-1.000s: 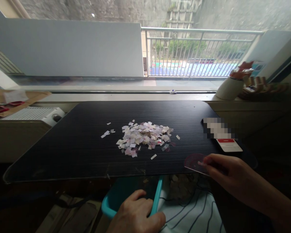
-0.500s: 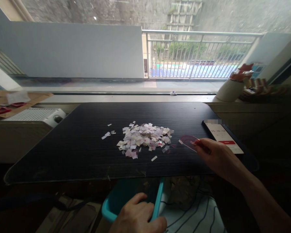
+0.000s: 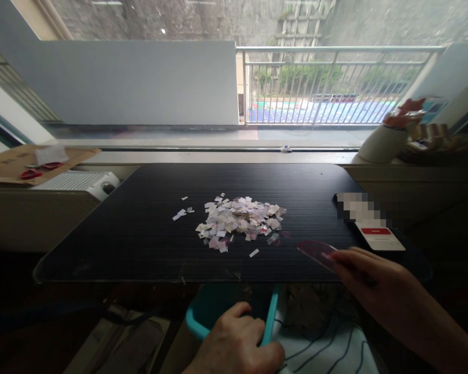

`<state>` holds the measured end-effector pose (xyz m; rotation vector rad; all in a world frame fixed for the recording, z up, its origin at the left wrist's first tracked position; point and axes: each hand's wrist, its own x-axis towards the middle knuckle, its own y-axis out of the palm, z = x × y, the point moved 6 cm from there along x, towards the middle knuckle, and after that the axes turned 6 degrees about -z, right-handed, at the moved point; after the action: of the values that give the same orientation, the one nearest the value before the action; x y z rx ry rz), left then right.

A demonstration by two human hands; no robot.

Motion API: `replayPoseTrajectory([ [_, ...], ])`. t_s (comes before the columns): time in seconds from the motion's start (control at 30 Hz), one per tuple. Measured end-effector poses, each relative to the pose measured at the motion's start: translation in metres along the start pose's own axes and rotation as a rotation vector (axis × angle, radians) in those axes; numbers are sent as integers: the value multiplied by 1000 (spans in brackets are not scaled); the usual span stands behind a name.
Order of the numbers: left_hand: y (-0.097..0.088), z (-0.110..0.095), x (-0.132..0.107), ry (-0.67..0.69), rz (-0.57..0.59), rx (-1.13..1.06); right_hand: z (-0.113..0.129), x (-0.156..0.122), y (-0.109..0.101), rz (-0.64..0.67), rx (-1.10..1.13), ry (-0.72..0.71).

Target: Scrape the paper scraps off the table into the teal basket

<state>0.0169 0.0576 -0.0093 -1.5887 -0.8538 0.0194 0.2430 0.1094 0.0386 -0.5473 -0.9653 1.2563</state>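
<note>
My right hand [image 3: 374,272] pinches a clear pinkish sheet of plastic with a rounded edge [image 3: 315,253], held tilted just above the table near its front right. Left of that sheet lies a loose heap of small paper and clear plastic scraps [image 3: 239,221], with several strays around it. Below the table's front edge, my left hand [image 3: 237,340] grips the near rim of a teal plastic bin [image 3: 272,317]. The bin's inside is dark, and its contents are hard to make out.
A phone [image 3: 382,239] rests at the right side of the black table [image 3: 113,234]. Red-handled scissors [image 3: 33,173] lie on brown cardboard at the far left, beside a white radiator [image 3: 76,182]. On the sill stands a white vase [image 3: 382,143], at the back right.
My right hand has drawn the plastic sheet nearer to me and turned it flatter. The view has swung slightly left. My left hand stays on the bin.
</note>
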Motion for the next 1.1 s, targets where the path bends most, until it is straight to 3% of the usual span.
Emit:
replayPoseTrajectory([
  [0.13, 4, -6, 6, 49, -26, 55, 2, 29, 27, 8, -94, -86],
  [0.23, 5, -8, 8, 82, -29, 78, 11, 26, 40, 44, -36, -143],
  [0.37, 6, -8, 10, 98, -53, 73, 29, 12, 47, 187, 92, -225],
  [0.53, 5, -9, 13, 109, -115, 25, 31, 22, 45, 148, 101, -222],
  [0.83, 12, -10, 5, 90, 55, 20, 44, -6, 53, 373, 258, -267],
  [1.0, 9, -12, 6, 104, 75, 23, 49, 4, 52, 235, 218, -298],
  [1.1, 9, -12, 4, 85, 122, 35, 53, 2, 52, 292, 206, -342],
])
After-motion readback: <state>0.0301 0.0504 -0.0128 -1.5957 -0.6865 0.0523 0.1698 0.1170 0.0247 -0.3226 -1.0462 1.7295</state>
